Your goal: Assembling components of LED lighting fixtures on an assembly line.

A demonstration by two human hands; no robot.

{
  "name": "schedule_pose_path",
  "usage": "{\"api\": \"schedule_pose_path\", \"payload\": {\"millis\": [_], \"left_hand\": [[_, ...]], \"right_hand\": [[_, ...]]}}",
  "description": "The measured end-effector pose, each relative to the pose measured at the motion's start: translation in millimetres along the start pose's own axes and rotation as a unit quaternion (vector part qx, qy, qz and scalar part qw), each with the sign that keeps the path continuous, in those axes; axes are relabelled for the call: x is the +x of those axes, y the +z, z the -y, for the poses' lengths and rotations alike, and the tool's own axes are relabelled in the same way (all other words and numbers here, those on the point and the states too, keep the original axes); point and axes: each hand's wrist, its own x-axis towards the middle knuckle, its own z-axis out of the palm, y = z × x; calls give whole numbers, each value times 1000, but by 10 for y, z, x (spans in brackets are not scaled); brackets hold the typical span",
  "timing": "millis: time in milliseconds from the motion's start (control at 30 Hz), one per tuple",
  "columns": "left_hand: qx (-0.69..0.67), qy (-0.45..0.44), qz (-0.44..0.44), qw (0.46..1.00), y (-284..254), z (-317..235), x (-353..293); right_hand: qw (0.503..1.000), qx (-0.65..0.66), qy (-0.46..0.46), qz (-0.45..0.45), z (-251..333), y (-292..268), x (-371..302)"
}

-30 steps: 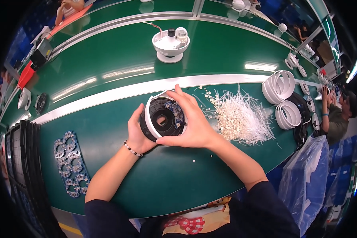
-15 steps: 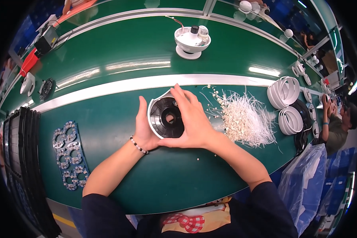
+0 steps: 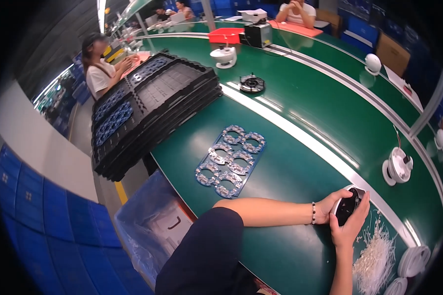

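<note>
Between my two hands is a round white housing with a black inner part (image 3: 348,208), held above the green bench. My left hand (image 3: 327,206), with a beaded bracelet at its wrist, grips the housing from the left, thumb along its upper edge. From the right and below, my right hand (image 3: 351,229) curls round the same housing. Close by my right forearm lies a heap of thin white strips with small pale connectors (image 3: 375,258). A panel of blue ring-shaped circuit boards (image 3: 231,160) rests flat on the bench, beyond my left forearm.
Stacked black trays (image 3: 157,105) stand at the bench's left end, some blue boards on top. A white dome camera (image 3: 399,166), a black round part (image 3: 252,83), and white rings (image 3: 413,260) lie around. Below the edge sits a plastic-lined bin (image 3: 150,223). A co-worker (image 3: 101,69) sits beyond the trays.
My view has swung left, bringing the tray stack and the co-worker into sight. Both hands still hold the housing, which now appears at the right and more tilted.
</note>
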Motion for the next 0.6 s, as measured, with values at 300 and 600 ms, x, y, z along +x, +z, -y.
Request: {"api": "schedule_pose_path", "payload": {"millis": [300, 600], "left_hand": [[-32, -6, -61, 998, 149, -164, -18], [171, -12, -98, 980, 11, -417, 279]], "right_hand": [[997, -31, -67, 23, 32, -62, 68], [996, -5, -64, 58, -14, -940, -410]]}}
